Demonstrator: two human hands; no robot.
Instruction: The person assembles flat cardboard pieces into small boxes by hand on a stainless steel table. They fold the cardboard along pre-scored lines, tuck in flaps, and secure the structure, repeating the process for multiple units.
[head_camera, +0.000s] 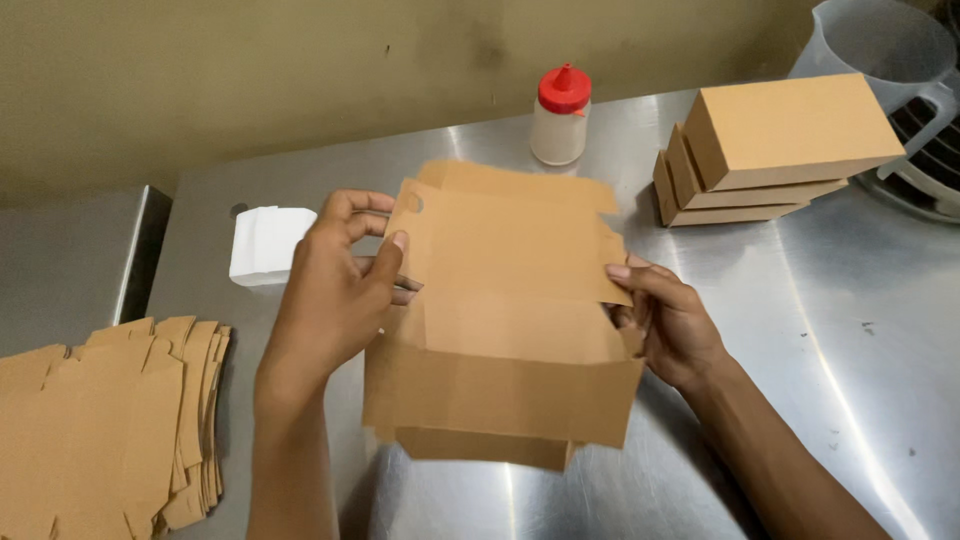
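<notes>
A half-folded brown cardboard box blank (510, 310) is held above the steel table (850, 330), its near wall and flaps partly raised. My left hand (335, 290) grips its left edge, thumb pressing on the upper panel. At the right edge, my right hand (665, 320) pinches the panel, fingers tucked behind the side flap.
A pile of flat brown blanks (110, 420) lies at the lower left. Three finished brown boxes (770, 150) are stacked at the back right, beside a clear plastic jug (890, 50). A red-capped squeeze bottle (560, 115) and a white folded stack (265, 245) stand behind the blank.
</notes>
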